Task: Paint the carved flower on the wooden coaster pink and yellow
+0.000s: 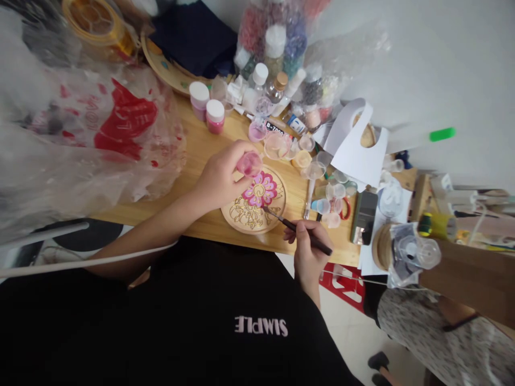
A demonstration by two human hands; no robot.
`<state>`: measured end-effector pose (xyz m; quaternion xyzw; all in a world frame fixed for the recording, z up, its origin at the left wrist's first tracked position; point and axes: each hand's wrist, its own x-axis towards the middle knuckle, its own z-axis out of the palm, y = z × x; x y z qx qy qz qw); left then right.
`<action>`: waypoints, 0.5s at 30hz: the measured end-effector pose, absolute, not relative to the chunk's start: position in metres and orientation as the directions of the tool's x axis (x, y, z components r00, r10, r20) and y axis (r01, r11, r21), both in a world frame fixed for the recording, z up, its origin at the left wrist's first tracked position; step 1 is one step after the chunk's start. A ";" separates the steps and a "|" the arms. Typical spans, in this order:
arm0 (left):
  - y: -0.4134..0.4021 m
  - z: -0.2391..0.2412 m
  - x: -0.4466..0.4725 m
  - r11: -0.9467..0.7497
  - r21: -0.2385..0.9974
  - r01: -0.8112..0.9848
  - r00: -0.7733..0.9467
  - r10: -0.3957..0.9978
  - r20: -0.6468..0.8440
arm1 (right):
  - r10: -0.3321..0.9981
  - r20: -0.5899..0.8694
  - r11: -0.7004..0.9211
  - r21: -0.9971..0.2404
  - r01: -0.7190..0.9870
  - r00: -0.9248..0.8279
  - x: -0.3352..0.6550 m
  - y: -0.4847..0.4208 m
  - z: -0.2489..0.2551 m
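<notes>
A round wooden plaque (276, 217) lies on the table, carrying a pink and magenta flower (259, 188) with gold outlines; its lower part shows bare gold lines. My left hand (225, 174) is closed round a small clear cup (250, 163) with pink stuff inside, held tilted above the plaque's upper left. In my right hand (309, 249) is a thin dark-handled tool (292, 225) with a metal tip, gripped like a pen. Its tip meets or hovers just over the flower's lower edge; I cannot tell which.
Several small cups (277, 146), a pink-filled jar (215, 117) and a glue tube (277, 128) crowd the table's back. A brush (309, 199), red scissors (345, 208) and a phone (364, 217) lie right. Plastic bags (132, 118) fill the left. Another person (438, 327) is at lower right.
</notes>
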<state>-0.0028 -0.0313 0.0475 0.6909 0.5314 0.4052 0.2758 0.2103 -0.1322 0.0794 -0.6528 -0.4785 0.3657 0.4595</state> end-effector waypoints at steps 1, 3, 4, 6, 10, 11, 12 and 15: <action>-0.031 0.047 -0.003 -0.298 0.809 0.507 0.106 0.953 0.284 | 0.963 -0.036 -0.115 -0.951 0.288 0.268 0.210 -0.133 0.080; -0.031 0.044 -0.003 -0.325 0.799 0.506 0.107 0.943 0.315 | 0.967 -0.037 -0.114 -0.947 0.299 0.253 0.211 -0.133 0.080; -0.031 0.044 -0.003 -0.337 0.794 0.506 0.111 0.938 0.327 | 0.968 -0.041 -0.119 -0.944 0.308 0.247 0.211 -0.133 0.079; -0.031 0.042 -0.003 -0.357 0.789 0.501 0.119 0.931 0.346 | 0.969 -0.054 -0.132 -0.937 0.324 0.240 0.211 -0.133 0.079; -0.031 0.043 -0.003 -0.369 0.786 0.497 0.115 0.925 0.362 | 0.968 -0.051 -0.132 -0.938 0.322 0.247 0.210 -0.132 0.079; -0.031 0.043 -0.003 -0.372 0.785 0.495 0.116 0.924 0.365 | 0.967 -0.045 -0.125 -0.942 0.313 0.252 0.210 -0.131 0.079; -0.031 0.043 -0.003 -0.375 0.784 0.494 0.117 0.922 0.368 | 0.966 -0.041 -0.120 -0.945 0.304 0.255 0.210 -0.131 0.079; -0.031 0.044 -0.003 -0.372 0.783 0.498 0.121 0.924 0.362 | 0.967 -0.040 -0.115 -0.950 0.291 0.253 0.210 -0.130 0.080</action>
